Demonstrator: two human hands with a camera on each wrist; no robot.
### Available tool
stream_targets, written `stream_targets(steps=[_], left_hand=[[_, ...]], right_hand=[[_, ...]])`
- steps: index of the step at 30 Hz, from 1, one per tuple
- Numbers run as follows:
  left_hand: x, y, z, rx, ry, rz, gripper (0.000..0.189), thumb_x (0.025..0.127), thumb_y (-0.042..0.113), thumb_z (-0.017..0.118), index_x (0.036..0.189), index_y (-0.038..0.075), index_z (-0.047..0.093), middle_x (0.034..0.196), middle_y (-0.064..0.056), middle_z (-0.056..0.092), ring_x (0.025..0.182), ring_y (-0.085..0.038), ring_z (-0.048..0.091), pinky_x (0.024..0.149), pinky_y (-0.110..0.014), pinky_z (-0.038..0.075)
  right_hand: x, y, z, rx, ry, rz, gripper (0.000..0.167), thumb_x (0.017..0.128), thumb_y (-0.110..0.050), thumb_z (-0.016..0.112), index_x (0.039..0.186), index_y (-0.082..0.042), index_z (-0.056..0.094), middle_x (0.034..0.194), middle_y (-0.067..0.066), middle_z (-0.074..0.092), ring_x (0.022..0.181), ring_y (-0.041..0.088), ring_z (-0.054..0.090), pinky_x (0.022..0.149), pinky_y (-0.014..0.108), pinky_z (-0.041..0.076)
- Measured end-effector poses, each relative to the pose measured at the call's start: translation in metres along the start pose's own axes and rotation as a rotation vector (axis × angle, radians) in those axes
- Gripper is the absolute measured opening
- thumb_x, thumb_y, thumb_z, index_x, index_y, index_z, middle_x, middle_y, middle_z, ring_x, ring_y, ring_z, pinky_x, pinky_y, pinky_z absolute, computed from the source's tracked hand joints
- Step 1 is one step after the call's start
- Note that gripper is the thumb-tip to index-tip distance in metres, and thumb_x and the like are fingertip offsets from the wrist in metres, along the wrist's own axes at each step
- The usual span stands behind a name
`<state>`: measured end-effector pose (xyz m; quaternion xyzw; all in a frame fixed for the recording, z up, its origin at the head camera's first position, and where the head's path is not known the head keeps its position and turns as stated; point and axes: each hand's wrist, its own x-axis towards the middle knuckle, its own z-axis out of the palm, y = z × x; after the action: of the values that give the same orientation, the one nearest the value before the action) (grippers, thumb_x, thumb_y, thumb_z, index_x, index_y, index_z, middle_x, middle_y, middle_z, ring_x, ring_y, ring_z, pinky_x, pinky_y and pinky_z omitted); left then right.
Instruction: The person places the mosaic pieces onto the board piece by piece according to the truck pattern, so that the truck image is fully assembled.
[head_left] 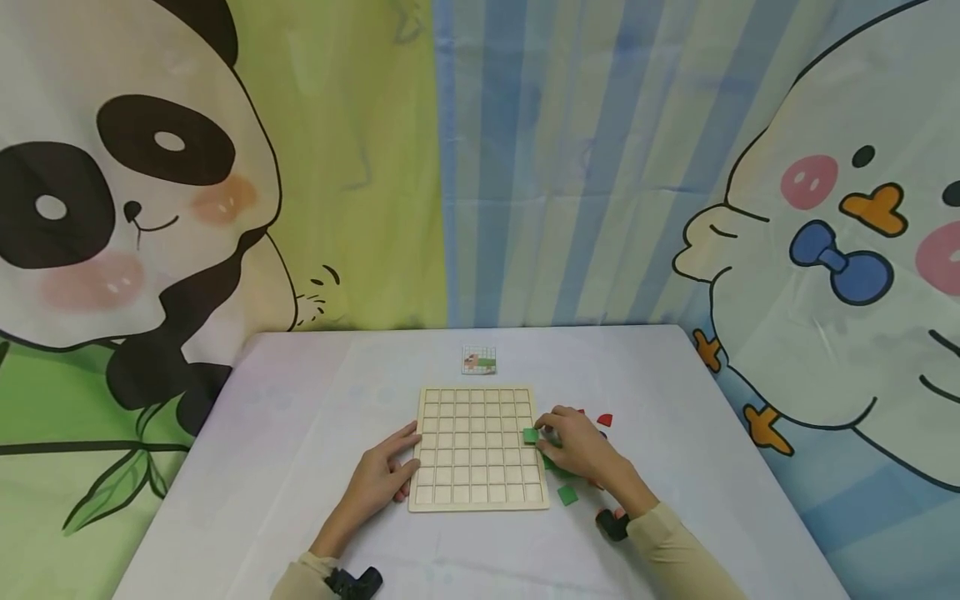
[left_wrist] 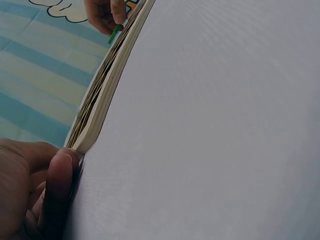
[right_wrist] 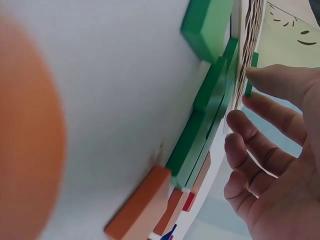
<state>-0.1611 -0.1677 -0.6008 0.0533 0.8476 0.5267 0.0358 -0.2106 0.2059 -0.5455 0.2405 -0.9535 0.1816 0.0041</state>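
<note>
A pale wooden grid board point(head_left: 480, 450) lies flat on the table. My left hand point(head_left: 382, 467) holds the board's left edge, its thumb and bent fingers at the rim; the left wrist view shows the fingertips point(left_wrist: 62, 157) at the edge. Over the board's right side, my right hand point(head_left: 577, 442) pinches a green square tile point(head_left: 531, 436) between thumb and index finger. In the right wrist view the tile point(right_wrist: 252, 75) is seen edge-on, with the other fingers loosely bent. Beneath and beside this hand lie more green tiles point(right_wrist: 195, 135), partly hidden by it in the head view.
A small picture card point(head_left: 479, 360) lies beyond the board. Near the right hand are a loose green square point(head_left: 567, 495) and a red piece point(head_left: 604, 420). The right wrist view also shows orange blocks point(right_wrist: 140, 205). Printed cartoon curtains point(head_left: 540, 167) hang behind the white table point(head_left: 300, 433).
</note>
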Motion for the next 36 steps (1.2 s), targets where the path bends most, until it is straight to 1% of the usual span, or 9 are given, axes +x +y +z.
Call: stream_targets(steps=[2,6,7,11,16,22,30,34,36], left_hand=[[0.0001,-0.0004,0.0000,-0.004,-0.001,0.012,0.052,0.098,0.004,0.073,0.149,0.006,0.061,0.167,-0.002,0.047,0.047,-0.012,0.061,0.042,-0.028,0.054],[-0.0002,-0.0011,-0.0002,-0.011,-0.008,0.012,0.052,0.098,0.005,0.073,0.149,0.007,0.061,0.167,-0.001,0.047,0.048,-0.012,0.062,0.043,-0.028,0.054],[0.0001,-0.0010,-0.0005,-0.014,-0.009,0.012,0.052,0.098,0.004,0.073,0.149,0.006,0.061,0.167,-0.002,0.048,0.048,-0.012,0.062,0.043,-0.028,0.055],[0.0003,-0.0005,-0.0010,-0.010,-0.013,-0.005,0.052,0.098,0.006,0.073,0.149,0.008,0.062,0.167,0.001,0.048,0.048,-0.013,0.062,0.043,-0.028,0.055],[-0.0002,-0.0010,0.0000,0.000,-0.006,0.006,0.052,0.098,0.006,0.073,0.149,0.007,0.061,0.167,-0.001,0.048,0.047,-0.012,0.061,0.043,-0.027,0.054],[-0.0008,0.0003,0.0001,-0.007,0.006,0.022,0.053,0.098,0.005,0.073,0.149,0.006,0.061,0.166,-0.003,0.049,0.046,-0.011,0.060,0.042,-0.026,0.052],[-0.0012,0.0023,-0.0007,-0.013,-0.004,-0.011,0.054,0.098,0.005,0.074,0.150,0.009,0.060,0.166,0.001,0.050,0.047,-0.013,0.061,0.043,-0.026,0.053],[-0.0014,0.0024,-0.0007,-0.019,-0.001,-0.003,0.054,0.097,0.004,0.073,0.150,0.007,0.060,0.166,-0.002,0.049,0.047,-0.013,0.061,0.042,-0.026,0.052],[-0.0014,0.0029,-0.0005,-0.018,0.004,-0.001,0.054,0.097,0.004,0.074,0.150,0.007,0.060,0.166,-0.002,0.050,0.047,-0.012,0.060,0.042,-0.026,0.052]], right_hand=[[0.0006,-0.0010,0.0005,-0.010,-0.001,-0.006,0.022,0.094,-0.024,0.080,0.114,-0.016,0.078,0.098,-0.001,0.069,0.084,0.010,0.056,0.075,0.029,0.051],[0.0012,-0.0026,0.0007,-0.024,-0.011,-0.004,0.022,0.094,-0.026,0.080,0.114,-0.016,0.078,0.097,-0.002,0.069,0.084,0.009,0.055,0.075,0.027,0.051],[0.0016,-0.0028,0.0005,-0.024,-0.013,-0.005,0.022,0.094,-0.025,0.080,0.114,-0.016,0.078,0.097,-0.002,0.069,0.085,0.009,0.056,0.075,0.028,0.051],[0.0024,-0.0033,0.0003,-0.024,-0.020,-0.007,0.021,0.094,-0.024,0.080,0.114,-0.016,0.078,0.097,-0.002,0.069,0.086,0.011,0.058,0.075,0.029,0.053],[0.0027,-0.0030,0.0022,-0.022,-0.035,-0.002,0.021,0.095,-0.025,0.079,0.114,-0.016,0.078,0.099,-0.001,0.069,0.088,0.011,0.060,0.078,0.030,0.055],[0.0033,-0.0026,0.0031,-0.018,-0.032,-0.036,0.019,0.095,-0.024,0.080,0.112,-0.015,0.078,0.099,0.001,0.069,0.088,0.015,0.062,0.078,0.033,0.056],[0.0027,-0.0039,0.0010,-0.006,-0.046,-0.049,0.021,0.095,-0.023,0.080,0.113,-0.013,0.078,0.100,0.003,0.069,0.090,0.017,0.063,0.079,0.034,0.056],[0.0031,-0.0043,0.0008,-0.005,-0.045,-0.041,0.020,0.095,-0.022,0.081,0.113,-0.013,0.078,0.100,0.002,0.069,0.090,0.017,0.062,0.079,0.034,0.056],[0.0034,-0.0044,0.0009,-0.003,-0.049,-0.038,0.022,0.095,-0.023,0.081,0.114,-0.013,0.078,0.101,0.002,0.070,0.092,0.017,0.063,0.081,0.035,0.057]])
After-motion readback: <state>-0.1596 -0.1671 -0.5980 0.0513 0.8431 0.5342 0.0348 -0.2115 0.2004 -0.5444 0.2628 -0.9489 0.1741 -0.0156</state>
